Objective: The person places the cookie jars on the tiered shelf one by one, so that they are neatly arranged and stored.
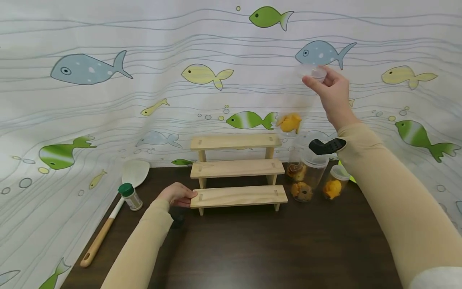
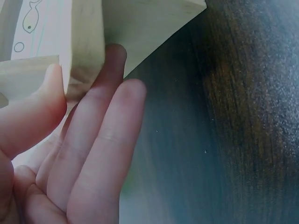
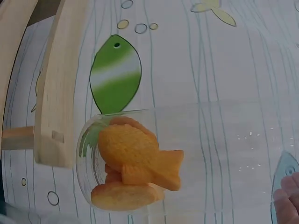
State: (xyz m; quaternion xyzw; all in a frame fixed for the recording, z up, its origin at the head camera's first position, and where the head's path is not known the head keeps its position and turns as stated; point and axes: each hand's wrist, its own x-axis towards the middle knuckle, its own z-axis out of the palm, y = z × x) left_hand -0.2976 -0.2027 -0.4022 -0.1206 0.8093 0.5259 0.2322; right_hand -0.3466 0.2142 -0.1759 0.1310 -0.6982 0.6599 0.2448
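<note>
A three-tier wooden step rack (image 1: 238, 196) stands against the patterned backdrop. At the left end of its lowest board, my left hand (image 1: 177, 195) pinches the wood; the left wrist view shows the thumb on one face and fingers (image 2: 100, 140) beneath. Raised high at the right, my right hand (image 1: 333, 92) grips the top of a tall clear jar (image 3: 210, 161), which hangs tilted beside the rack's top board. Orange fish-shaped pastries (image 3: 133, 154) lie at the jar's bottom, and only fingertips (image 3: 289, 193) show in the right wrist view.
Right of the rack stand a clear jar of cookies (image 1: 314, 176) and a smaller jar (image 1: 335, 182) with an orange pastry. A green-capped shaker (image 1: 130, 196) and a wooden-handled spatula (image 1: 104, 233) are at the left. The dark tabletop (image 1: 274, 249) extends in front.
</note>
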